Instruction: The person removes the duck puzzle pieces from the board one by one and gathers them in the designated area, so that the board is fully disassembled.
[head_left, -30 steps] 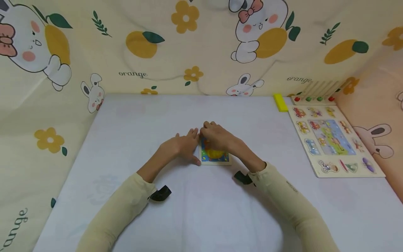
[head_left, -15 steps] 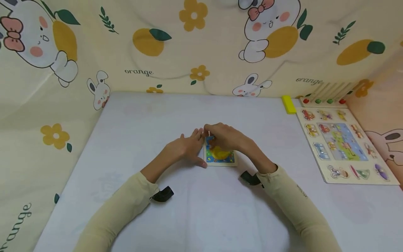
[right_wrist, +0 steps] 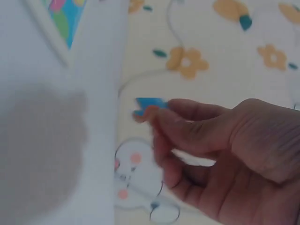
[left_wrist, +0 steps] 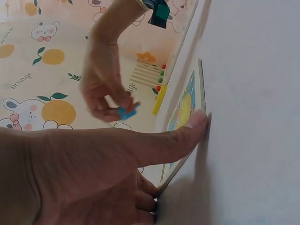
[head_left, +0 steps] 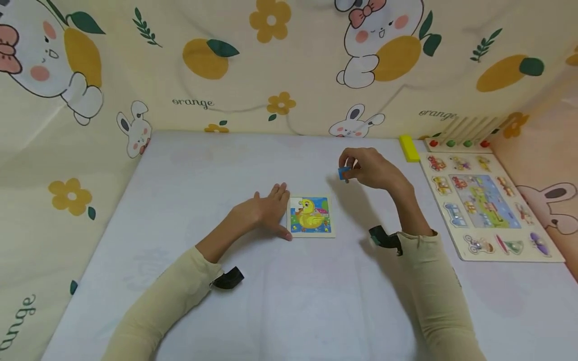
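A small square duck puzzle [head_left: 310,215] with a pale frame lies on the table, its upper left corner showing a bare pale patch. My left hand [head_left: 266,213] rests along the frame's left side, fingers straight; in the left wrist view its thumb [left_wrist: 178,143] touches the frame's edge. Up and to the right of the puzzle, my right hand [head_left: 372,168] is raised above the table. Between thumb and fingers it pinches a blue puzzle piece [head_left: 343,173] with an orange-red part, seen closer in the right wrist view as a blue puzzle piece [right_wrist: 149,103].
At the right lies a large wooden picture board [head_left: 462,240] with several vehicle and toy shapes. Behind it stands a rack of sticks [head_left: 458,145] with red and green beads. A yellow block [head_left: 408,148] is beside the rack. A patterned cloth [head_left: 244,90] backs the table.
My right hand has lifted the blue puzzle piece out of the puzzle's upper left corner and moved up and right. The left hand stays at the frame's left side.
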Demonstrator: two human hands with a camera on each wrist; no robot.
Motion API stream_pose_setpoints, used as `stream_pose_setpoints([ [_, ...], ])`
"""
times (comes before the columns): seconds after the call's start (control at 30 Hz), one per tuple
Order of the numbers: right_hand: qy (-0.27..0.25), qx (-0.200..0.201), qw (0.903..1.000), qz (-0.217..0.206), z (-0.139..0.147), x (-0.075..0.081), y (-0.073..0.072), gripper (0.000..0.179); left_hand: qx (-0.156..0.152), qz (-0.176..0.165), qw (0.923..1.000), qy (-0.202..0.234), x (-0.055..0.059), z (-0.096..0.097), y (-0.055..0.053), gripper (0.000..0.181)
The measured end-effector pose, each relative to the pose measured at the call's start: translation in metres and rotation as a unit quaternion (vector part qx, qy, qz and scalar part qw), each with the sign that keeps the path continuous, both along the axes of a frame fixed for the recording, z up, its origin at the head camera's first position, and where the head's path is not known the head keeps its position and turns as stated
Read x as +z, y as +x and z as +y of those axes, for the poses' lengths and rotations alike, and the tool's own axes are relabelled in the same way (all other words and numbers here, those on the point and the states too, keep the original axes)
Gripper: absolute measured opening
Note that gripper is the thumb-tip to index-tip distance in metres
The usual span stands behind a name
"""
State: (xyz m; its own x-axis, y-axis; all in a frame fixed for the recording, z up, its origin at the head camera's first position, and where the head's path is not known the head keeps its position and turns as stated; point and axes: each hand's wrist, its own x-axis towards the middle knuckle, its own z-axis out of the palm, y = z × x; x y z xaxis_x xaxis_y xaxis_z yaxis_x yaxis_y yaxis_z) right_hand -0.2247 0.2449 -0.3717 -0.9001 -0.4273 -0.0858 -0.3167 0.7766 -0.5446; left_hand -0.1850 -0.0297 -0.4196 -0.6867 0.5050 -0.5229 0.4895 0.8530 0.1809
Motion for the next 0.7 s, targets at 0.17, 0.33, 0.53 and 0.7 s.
stream_pose_setpoints([
  [0.17,0.07,0.016,0.9958,-0.056,0.022,-0.007,-0.006,0.013,0.007,-0.01,0.9997,0.019,-0.001,0.0,0.0,0.122],
  [0.33,0.108,0.037,0.9897,-0.086,0.027,-0.018,-0.011,0.016,0.001,-0.008,0.9998,0.017,0.0,0.002,-0.001,0.12],
  [0.53,0.144,0.028,0.985,-0.09,0.021,-0.023,-0.012,0.022,-0.002,-0.002,1.0,0.004,0.002,0.003,-0.003,0.122],
  [0.7,0.146,0.038,0.9849,-0.085,0.014,-0.026,-0.013,0.021,-0.011,0.016,0.9997,-0.011,0.002,0.006,-0.002,0.118],
])
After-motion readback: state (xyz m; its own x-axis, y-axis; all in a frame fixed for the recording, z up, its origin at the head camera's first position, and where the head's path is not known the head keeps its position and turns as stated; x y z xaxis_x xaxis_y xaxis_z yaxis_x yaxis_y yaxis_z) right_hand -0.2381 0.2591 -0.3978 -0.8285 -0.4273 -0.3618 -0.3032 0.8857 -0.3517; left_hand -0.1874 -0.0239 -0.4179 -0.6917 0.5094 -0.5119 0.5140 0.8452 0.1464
